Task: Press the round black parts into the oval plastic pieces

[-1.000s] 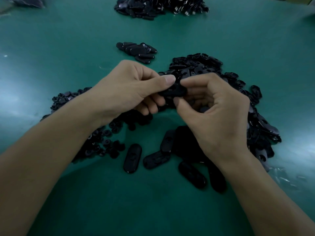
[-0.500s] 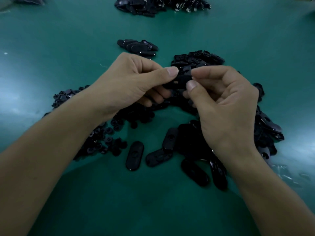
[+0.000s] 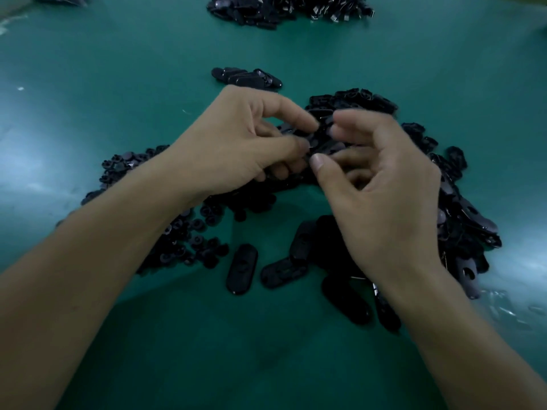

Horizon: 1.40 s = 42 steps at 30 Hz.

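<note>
My left hand (image 3: pixel 242 143) and my right hand (image 3: pixel 384 196) meet above the green table. Between their fingertips is one black oval plastic piece (image 3: pixel 321 142), blurred by motion. The left thumb and forefinger pinch its left end. My right thumb touches its lower edge and the curled right fingers close over its right end. Whether a round part sits in it is hidden. A heap of small round black parts (image 3: pixel 177 232) lies under my left wrist. A heap of oval pieces (image 3: pixel 461 220) lies to the right of my right hand.
Several loose oval pieces (image 3: pixel 241 269) lie on the green table (image 3: pixel 118 99) in front of the hands. A small stack of ovals (image 3: pixel 245 79) sits behind them, and a larger dark pile (image 3: pixel 290 10) at the far edge. Clear plastic wrap (image 3: pixel 503 306) lies at the right.
Both hands have dropped slightly toward the table with the oval piece. The right fingers have spread and shifted on it, and the left forefinger has lifted away from the thumb.
</note>
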Each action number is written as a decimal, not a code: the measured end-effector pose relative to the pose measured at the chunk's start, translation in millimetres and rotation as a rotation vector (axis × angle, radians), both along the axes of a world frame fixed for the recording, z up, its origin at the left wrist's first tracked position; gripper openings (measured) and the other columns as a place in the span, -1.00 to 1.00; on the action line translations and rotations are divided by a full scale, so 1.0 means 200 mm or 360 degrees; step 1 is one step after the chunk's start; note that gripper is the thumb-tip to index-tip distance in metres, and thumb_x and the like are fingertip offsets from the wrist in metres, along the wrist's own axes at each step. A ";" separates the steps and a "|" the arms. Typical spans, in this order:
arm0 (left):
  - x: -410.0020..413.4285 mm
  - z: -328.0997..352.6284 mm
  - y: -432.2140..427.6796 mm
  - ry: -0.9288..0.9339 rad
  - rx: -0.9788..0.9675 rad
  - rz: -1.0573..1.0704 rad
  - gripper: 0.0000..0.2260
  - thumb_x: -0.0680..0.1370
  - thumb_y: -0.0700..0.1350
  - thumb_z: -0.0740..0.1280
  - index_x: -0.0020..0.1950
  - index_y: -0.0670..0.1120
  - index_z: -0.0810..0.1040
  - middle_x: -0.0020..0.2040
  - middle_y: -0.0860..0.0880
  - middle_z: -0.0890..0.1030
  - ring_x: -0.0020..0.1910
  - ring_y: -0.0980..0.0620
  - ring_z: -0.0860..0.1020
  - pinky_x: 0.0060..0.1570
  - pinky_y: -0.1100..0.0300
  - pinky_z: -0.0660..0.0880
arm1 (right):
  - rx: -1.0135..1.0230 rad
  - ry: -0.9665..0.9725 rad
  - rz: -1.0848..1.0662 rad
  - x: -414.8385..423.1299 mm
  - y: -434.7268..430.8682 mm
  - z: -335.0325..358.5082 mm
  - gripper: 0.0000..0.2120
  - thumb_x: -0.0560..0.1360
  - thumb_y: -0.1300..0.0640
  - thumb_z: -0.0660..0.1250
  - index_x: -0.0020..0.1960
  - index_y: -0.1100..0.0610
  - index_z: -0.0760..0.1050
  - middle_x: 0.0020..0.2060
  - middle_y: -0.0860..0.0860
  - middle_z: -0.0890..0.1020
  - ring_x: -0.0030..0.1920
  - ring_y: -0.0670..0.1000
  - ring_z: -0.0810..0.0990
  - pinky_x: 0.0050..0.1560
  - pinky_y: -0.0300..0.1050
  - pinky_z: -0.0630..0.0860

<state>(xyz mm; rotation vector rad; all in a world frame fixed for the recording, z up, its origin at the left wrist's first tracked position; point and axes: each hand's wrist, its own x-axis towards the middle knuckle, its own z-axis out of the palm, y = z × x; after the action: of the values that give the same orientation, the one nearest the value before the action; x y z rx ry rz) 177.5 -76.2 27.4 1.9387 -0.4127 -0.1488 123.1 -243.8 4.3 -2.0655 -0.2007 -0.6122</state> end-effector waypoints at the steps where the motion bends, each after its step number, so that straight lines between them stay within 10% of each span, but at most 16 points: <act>1: 0.01 -0.01 0.00 -0.0007 -0.0016 0.0077 -0.85 0.59 -0.16 0.40 0.13 0.01 0.63 -0.27 0.04 0.72 -0.35 0.16 0.65 -0.37 0.32 0.54 | -0.0156 -0.0041 0.0010 -0.01 0.01 0.00 -0.79 0.50 0.16 0.45 0.13 0.04 0.58 -0.06 -0.09 0.62 -0.14 -0.17 0.60 -0.12 -0.33 0.52; 6: 0.03 -0.02 0.01 0.0052 -0.0097 0.0175 -0.64 0.60 -0.21 0.37 0.40 -0.08 0.48 -0.23 0.04 0.73 -0.30 0.16 0.66 -0.26 0.32 0.59 | -0.0810 0.0137 0.0472 -0.04 0.09 0.00 -0.85 0.51 0.02 0.44 0.02 0.05 0.68 -0.11 -0.01 0.60 -0.02 0.05 0.50 0.03 -0.03 0.44; 11: 0.02 -0.03 0.00 0.0079 -0.0144 0.0233 -0.82 0.59 -0.25 0.37 0.11 0.01 0.59 -0.25 0.00 0.73 -0.30 0.10 0.68 -0.20 0.18 0.64 | -0.1157 0.0337 0.0617 -0.04 0.13 0.02 -0.73 0.59 -0.07 0.32 0.25 -0.08 0.61 0.11 -0.02 0.56 0.17 0.04 0.40 0.21 0.02 0.40; 25: 0.05 -0.06 -0.01 -0.0323 -0.0280 0.0422 -0.89 0.54 -0.16 0.46 -0.09 -0.08 0.54 -0.17 -0.18 0.67 -0.27 -0.08 0.63 -0.22 0.03 0.65 | -0.1463 0.0345 0.0530 -0.07 0.17 0.06 -0.92 0.60 0.18 0.28 0.08 0.06 0.47 -0.01 -0.01 0.52 0.03 0.05 0.46 0.12 -0.06 0.46; 30: 0.05 -0.06 -0.01 -0.0204 -0.0322 0.0482 -0.83 0.51 -0.24 0.47 0.03 -0.06 0.57 -0.26 0.00 0.64 -0.38 0.07 0.59 -0.29 0.20 0.62 | -0.1222 0.0338 0.0530 -0.08 0.17 0.06 -0.89 0.63 0.17 0.20 -0.03 0.07 0.28 -0.15 0.00 0.47 -0.10 0.04 0.42 -0.09 -0.10 0.40; 42: 0.01 -0.06 -0.03 -0.0074 -0.0456 0.0479 -0.90 0.46 -0.24 0.53 -0.10 -0.13 0.65 -0.31 -0.03 0.69 -0.32 0.05 0.65 -0.24 0.24 0.61 | -0.0283 -0.0013 0.0108 -0.01 -0.02 0.01 -0.90 0.52 0.19 0.45 0.00 0.05 0.70 -0.15 -0.06 0.68 -0.15 -0.13 0.62 -0.07 -0.23 0.55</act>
<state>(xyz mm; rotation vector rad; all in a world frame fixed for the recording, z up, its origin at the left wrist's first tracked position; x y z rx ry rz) 180.3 -82.7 16.1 1.6991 -0.1578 0.1448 121.3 -247.5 5.7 -2.2170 -0.3394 -0.5788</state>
